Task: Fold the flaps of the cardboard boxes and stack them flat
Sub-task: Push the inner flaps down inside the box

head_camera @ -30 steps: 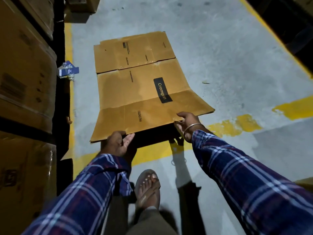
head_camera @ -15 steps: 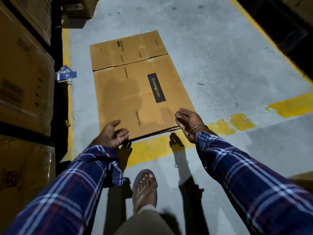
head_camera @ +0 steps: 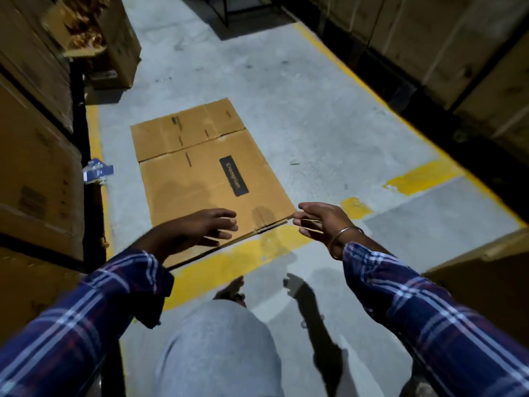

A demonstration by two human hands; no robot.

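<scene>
A warehouse aisle: stacked cartons (head_camera: pixel 37 167) line a concrete floor (head_camera: pixel 286 90) marked with yellow lines (head_camera: pixel 423 176).

Yellow floor line (head_camera: pixel 237 260) is running under and between the hands. A blue scrap of packaging (head_camera: pixel 97 171) is lying way off to the left, stacked cartons (head_camera: pixel 37 179) are sitting beyond it, metal stand (head_camera: pixel 229 10) far ahead.

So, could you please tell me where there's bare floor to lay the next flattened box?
The widest bare patch is the grey floor right of the flattened box, bordered by the yellow line. More lies beyond the box's far edge. The left side is crowded: stacked cartons and blue scrap leave only a narrow strip.
</scene>
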